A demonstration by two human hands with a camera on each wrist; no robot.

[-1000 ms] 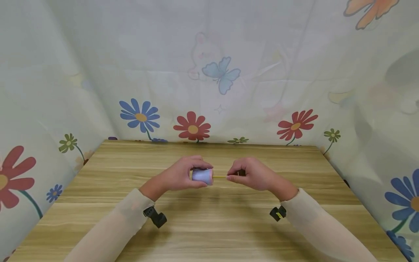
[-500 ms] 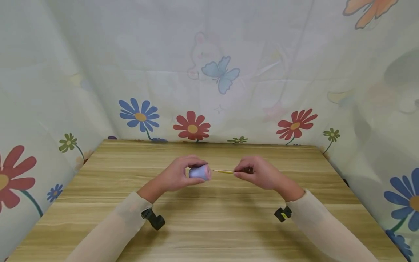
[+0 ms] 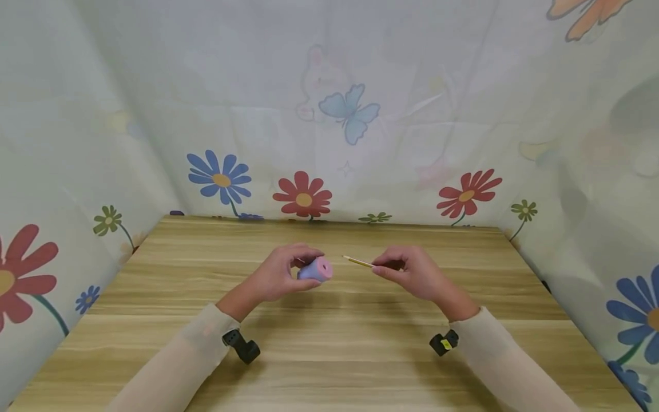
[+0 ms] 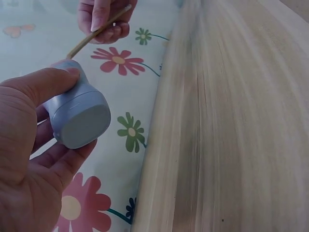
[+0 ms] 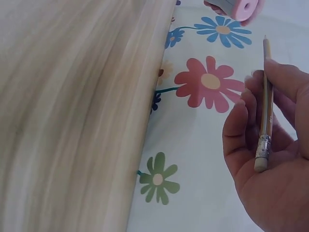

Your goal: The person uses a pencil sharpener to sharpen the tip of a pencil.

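My left hand (image 3: 278, 274) grips a small lavender-blue pencil sharpener (image 3: 311, 271) between thumb and fingers, above the table. Its pink end, with a round hole in the middle, faces right and toward the camera. A yellow pencil (image 3: 358, 261) is pinched by my right hand (image 3: 414, 273), its sharpened tip pointing left and slightly up. The tip stands apart from the sharpener, a short gap away. In the right wrist view the pencil's eraser end (image 5: 261, 163) lies over the palm. The left wrist view shows the sharpener's rounded, flat base (image 4: 87, 126).
Beneath both hands lies a wood-grain table (image 3: 329, 355). A white cloth (image 3: 247, 86) printed with flowers and butterflies hangs behind it and along both sides. Black straps with small cameras are on both wrists, such as the right wrist camera (image 3: 444, 342).
The pencil has come out of the sharpener's hole as my right hand moved right. Its tip has tilted upward. The sharpener has turned so its pink end shows more.
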